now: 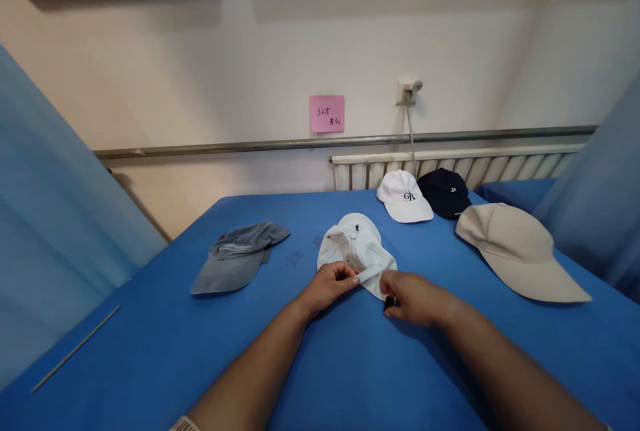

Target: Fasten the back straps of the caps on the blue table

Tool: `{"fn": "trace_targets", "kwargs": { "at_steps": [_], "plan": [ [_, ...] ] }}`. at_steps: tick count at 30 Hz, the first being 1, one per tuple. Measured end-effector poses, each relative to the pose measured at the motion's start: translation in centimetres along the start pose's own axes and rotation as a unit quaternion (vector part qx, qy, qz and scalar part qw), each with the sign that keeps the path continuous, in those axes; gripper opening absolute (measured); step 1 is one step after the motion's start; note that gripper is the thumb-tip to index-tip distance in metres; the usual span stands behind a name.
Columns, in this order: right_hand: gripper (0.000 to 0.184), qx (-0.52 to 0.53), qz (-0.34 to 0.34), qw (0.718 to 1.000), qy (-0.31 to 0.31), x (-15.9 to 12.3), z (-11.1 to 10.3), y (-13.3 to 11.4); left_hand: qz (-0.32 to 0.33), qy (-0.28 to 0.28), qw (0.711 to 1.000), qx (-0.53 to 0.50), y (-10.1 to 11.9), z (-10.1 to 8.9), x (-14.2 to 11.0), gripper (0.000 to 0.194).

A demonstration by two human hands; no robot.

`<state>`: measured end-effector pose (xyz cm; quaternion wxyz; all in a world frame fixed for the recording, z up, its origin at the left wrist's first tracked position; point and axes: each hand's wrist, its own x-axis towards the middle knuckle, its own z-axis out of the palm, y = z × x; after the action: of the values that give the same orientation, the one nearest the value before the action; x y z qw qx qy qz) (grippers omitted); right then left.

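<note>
A white cap point(353, 244) lies crumpled in the middle of the blue table point(150, 338), its back toward me. My left hand point(327, 286) pinches the cap's white back strap at the near edge. My right hand point(414, 298) is closed on the other end of the strap, where a small dark buckle shows between its fingers. Both forearms reach in from the bottom of the view.
A grey-blue cap point(237, 256) lies to the left. At the back right sit a white cap with a logo point(404, 196), a navy cap point(445, 192) and a large beige cap point(520, 250). A thin stick point(75, 348) lies near the left edge. Blue curtains hang on both sides.
</note>
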<state>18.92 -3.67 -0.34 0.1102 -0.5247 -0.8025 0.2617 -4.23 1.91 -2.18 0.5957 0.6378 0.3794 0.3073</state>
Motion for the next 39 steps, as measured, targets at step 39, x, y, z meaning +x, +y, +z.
{"fn": "trace_targets", "kwargs": {
  "at_steps": [39],
  "plan": [
    [0.030,0.052,-0.064,0.996,-0.020,0.6,-0.1,1.3,-0.005,0.001,0.999,0.046,0.8,0.0,-0.1,0.034]
  ]
}}
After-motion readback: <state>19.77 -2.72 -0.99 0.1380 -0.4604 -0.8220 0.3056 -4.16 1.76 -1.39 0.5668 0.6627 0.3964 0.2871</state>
